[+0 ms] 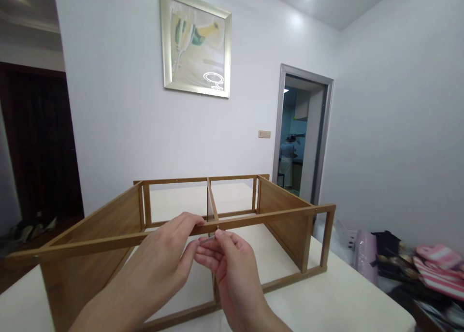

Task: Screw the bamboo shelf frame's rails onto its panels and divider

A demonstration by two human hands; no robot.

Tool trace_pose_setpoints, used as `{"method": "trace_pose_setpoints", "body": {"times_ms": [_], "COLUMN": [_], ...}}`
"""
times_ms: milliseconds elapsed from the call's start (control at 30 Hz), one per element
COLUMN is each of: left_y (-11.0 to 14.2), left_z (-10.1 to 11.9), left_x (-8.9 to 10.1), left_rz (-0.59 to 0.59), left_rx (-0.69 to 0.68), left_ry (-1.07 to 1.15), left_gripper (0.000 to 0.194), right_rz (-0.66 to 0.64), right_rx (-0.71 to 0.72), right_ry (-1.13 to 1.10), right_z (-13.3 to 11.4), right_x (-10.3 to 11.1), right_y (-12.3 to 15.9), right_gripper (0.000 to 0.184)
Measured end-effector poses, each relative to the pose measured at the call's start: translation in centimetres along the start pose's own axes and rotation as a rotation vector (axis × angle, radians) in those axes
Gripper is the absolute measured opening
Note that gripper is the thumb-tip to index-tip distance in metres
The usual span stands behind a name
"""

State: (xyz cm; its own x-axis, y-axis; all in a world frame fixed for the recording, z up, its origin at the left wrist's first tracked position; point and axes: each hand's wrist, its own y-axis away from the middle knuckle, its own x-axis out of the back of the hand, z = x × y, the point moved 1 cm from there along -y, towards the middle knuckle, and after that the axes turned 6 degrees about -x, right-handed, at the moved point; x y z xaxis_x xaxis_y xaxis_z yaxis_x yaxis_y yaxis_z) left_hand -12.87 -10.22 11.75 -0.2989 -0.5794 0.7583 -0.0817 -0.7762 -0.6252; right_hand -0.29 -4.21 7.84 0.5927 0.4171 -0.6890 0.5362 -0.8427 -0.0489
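A brown wooden shelf frame (275, 217) lies on its side on a white table, with panels at both ends and a divider in the middle. My left hand (165, 247) is closed over its near top rail, fingers on top and thumb below. Just right of it, my right hand (232, 259) is raised to the same rail, thumb and fingers pinched on a small metal screw (218, 227) at the rail's middle. A thin grey metal rod (208, 238) shows between my left thumb and right fingers; its full shape is hidden.
The white table (348, 293) carries the frame. Right of it lie a pink roll (365, 254), pink-striped cloth (440, 274) and dark bags. A framed picture (195, 42) hangs on the wall ahead. Through the doorway (306, 76), a person (287, 155) stands in another room.
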Motion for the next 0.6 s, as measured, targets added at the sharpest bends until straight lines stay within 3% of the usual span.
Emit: {"method": "trace_pose_setpoints", "body": {"times_ms": [167, 333, 467, 600], "left_y": [-0.3, -0.6, -0.5, -0.8], "left_z": [-0.9, -1.6, -1.5, -1.8], "left_x": [0.0, -0.4, -0.6, -1.6], "left_rz": [0.013, -0.049, 0.034, 0.109], "left_rx": [0.015, 0.058, 0.027, -0.042], "left_ry": [-0.125, -0.178, -0.174, -0.171], "left_gripper": [0.026, 0.027, 0.025, 0.024], "right_rz": [0.023, 0.068, 0.073, 0.029], "right_rx": [0.03, 0.095, 0.142, 0.066], "right_ry": [0.134, 0.217, 0.277, 0.333], "right_z": [-0.2, 0.0, 0.0, -0.5], "right_x": [-0.2, 0.1, 0.3, -0.3], "right_y": [0.3, 0.2, -0.2, -0.3], "right_gripper": [0.034, 0.031, 0.03, 0.027]}}
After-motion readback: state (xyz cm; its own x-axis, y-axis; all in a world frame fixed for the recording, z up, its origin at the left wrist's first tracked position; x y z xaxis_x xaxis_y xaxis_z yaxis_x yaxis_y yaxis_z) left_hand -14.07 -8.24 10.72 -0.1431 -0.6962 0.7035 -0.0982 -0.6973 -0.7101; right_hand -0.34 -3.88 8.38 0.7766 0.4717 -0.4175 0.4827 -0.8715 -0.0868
